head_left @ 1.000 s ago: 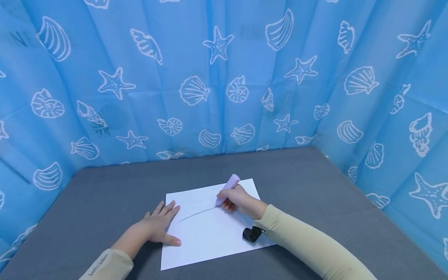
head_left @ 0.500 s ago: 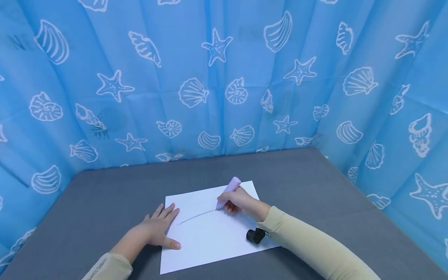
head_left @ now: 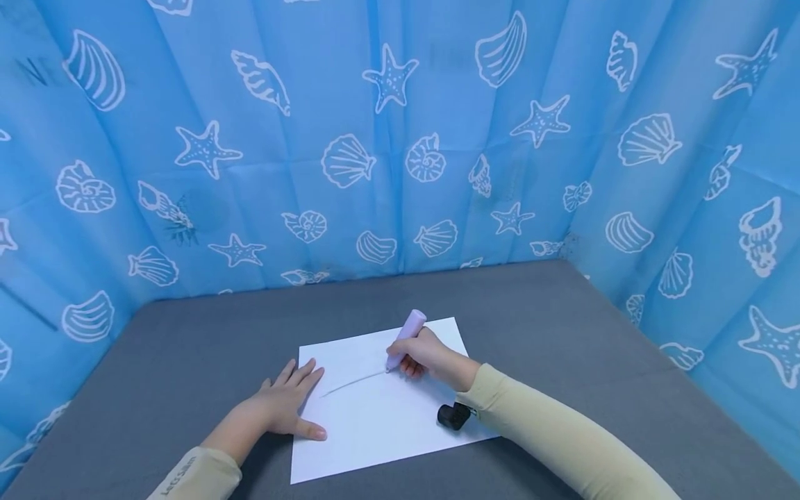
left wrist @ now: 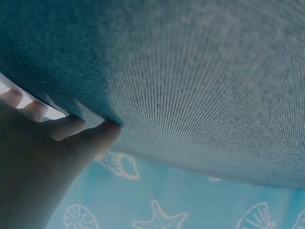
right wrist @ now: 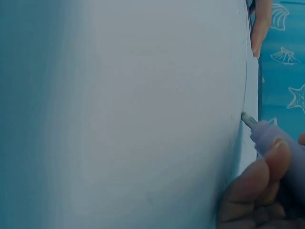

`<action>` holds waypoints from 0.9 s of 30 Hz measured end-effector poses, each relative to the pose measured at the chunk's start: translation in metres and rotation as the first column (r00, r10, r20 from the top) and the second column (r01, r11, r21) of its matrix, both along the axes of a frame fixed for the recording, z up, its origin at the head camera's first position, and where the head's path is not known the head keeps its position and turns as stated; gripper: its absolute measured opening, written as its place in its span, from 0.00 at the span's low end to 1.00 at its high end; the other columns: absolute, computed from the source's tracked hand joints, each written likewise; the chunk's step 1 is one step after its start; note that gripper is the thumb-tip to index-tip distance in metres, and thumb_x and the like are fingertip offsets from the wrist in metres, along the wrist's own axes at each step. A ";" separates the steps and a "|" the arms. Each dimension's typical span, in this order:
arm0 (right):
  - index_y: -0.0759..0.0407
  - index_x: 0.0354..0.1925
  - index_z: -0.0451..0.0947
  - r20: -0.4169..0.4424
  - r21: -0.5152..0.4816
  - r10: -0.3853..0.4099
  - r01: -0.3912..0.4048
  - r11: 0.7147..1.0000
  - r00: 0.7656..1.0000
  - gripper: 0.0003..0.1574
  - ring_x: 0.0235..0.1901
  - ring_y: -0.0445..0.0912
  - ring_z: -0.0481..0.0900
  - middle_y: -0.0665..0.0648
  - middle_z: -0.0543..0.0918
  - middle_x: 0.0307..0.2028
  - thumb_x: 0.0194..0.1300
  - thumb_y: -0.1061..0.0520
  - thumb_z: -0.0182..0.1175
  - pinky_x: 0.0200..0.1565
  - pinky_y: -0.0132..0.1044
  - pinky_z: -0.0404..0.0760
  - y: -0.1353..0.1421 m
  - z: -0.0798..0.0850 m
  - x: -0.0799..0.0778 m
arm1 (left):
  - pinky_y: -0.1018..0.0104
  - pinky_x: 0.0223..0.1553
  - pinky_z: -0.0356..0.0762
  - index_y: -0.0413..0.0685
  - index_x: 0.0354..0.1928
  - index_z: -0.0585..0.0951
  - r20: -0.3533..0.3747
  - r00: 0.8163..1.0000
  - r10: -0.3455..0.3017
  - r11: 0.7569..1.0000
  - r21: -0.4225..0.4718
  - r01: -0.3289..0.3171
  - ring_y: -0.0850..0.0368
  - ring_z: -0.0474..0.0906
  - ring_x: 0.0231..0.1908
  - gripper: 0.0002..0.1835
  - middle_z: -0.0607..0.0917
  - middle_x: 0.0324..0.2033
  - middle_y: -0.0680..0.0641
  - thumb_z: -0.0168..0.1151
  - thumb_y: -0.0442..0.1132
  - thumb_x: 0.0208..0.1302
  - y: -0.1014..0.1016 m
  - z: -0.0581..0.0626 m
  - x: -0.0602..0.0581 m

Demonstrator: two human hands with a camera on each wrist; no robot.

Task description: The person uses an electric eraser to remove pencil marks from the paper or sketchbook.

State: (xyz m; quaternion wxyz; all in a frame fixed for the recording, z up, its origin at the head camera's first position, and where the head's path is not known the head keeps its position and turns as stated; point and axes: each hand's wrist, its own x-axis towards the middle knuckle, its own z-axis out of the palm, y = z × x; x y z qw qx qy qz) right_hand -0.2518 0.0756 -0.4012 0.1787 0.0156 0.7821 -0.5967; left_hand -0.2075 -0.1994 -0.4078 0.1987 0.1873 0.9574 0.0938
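A white sheet of paper (head_left: pixel 362 444) lies slightly turned on the grey cloth surface. My right hand (head_left: pixel 426 354) grips a thick lilac marker (head_left: pixel 409 330), which leans to the upper right with its tip on the paper. From that tip a thin dark curved line (head_left: pixel 353 382) runs left and down. In the right wrist view the marker (right wrist: pixel 271 136) is pinched between thumb and fingers, its nib at the end of the line. My left hand (head_left: pixel 284 403) rests with spread fingers over the paper's left edge, the thumb pressing on the sheet.
A grey cloth-covered table (head_left: pixel 531 312) extends around the paper. Behind it and along the sides hangs a blue curtain (head_left: pixel 400 194) with white shells and starfish. A small black device (head_left: pixel 453 417) sits at the right wrist, above the paper's lower right part.
The view shifts slightly with the head. The marker tip stays near the right end of the line, with the marker a little more upright. The left hand holds its place on the paper.
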 end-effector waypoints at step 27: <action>0.69 0.31 0.76 0.075 -0.154 -0.051 0.062 0.986 0.996 0.08 0.13 0.41 0.72 0.56 0.75 0.16 0.57 0.62 0.59 0.19 0.28 0.73 -0.004 -0.011 -0.003 | 0.26 0.62 0.46 0.42 0.74 0.57 0.000 1.000 0.018 1.000 -0.025 -0.018 0.30 0.40 0.72 0.62 0.50 0.74 0.38 0.70 0.70 0.43 0.004 0.006 0.004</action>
